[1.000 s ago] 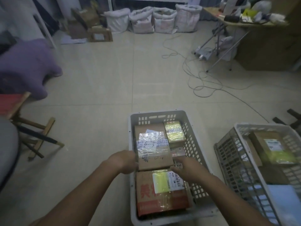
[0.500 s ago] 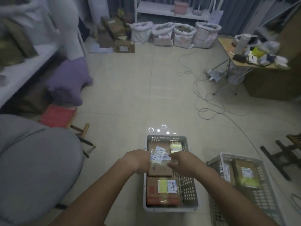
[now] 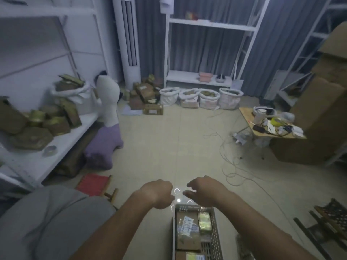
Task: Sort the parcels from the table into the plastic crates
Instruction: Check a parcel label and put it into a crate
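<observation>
A grey plastic crate [image 3: 216, 233] stands on the floor at the bottom centre, packed with cardboard parcels; one taped parcel [image 3: 187, 228] lies on top in its middle. My left hand [image 3: 156, 192] and my right hand [image 3: 204, 190] hover above the crate's far end, both with loosely curled fingers and holding nothing. More brown parcels [image 3: 43, 121] are piled on the white table [image 3: 37, 162] at the left.
A red folding stool [image 3: 93, 184] and a purple cushion [image 3: 103, 145] sit left of the crate. Cables [image 3: 231, 166] trail across the tiled floor. White sacks [image 3: 199, 98] line the back shelf. A small cluttered table [image 3: 270, 124] and large cardboard boxes [image 3: 319, 117] stand at right.
Both hands let go of the taped parcel, which now lies in the crate, and rose above it. The view has lifted from the crates to the room.
</observation>
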